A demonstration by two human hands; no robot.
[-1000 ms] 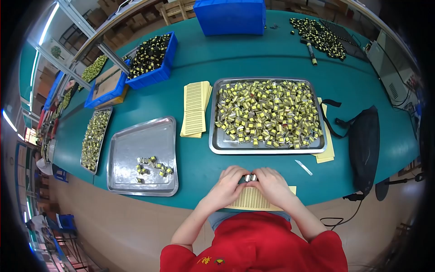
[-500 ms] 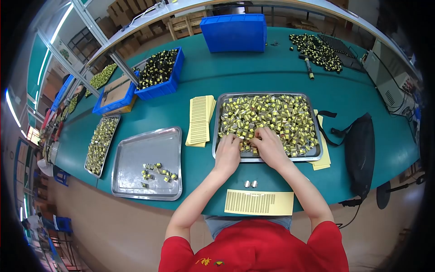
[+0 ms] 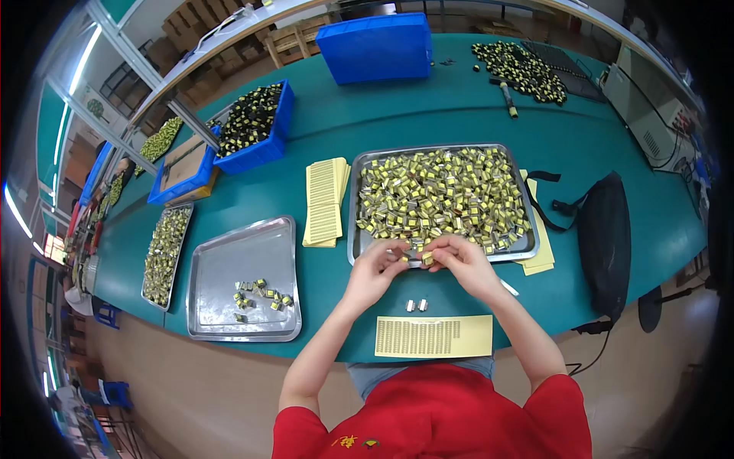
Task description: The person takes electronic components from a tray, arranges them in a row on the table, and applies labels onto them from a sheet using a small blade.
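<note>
A metal tray point(image 3: 353, 222) heaped with small yellow-and-silver transformers point(image 3: 443, 191) lies in front of me. Over its near edge, my right hand point(image 3: 465, 268) pinches one small transformer point(image 3: 427, 259) between thumb and fingers. My left hand point(image 3: 375, 273) is beside it, fingers closed on another small transformer point(image 3: 405, 260), mostly covered by the fingertips. Two silver-topped pieces point(image 3: 417, 305) stand on the green table just below my hands. Closer to my body lies a yellow sheet point(image 3: 433, 336) with rows of small printed labels.
At left, a second metal tray point(image 3: 243, 321) holds several transformers, and a narrow tray point(image 3: 167, 256) is filled with more. Label sheets point(image 3: 324, 203) lie between trays. Blue bins point(image 3: 284, 115) stand behind. A black bag point(image 3: 602, 241) is at right, near a marker point(image 3: 509, 101).
Both hands have drawn back from the pile to the tray's near edge, each now with a small transformer in its fingers. The view has shifted slightly.
</note>
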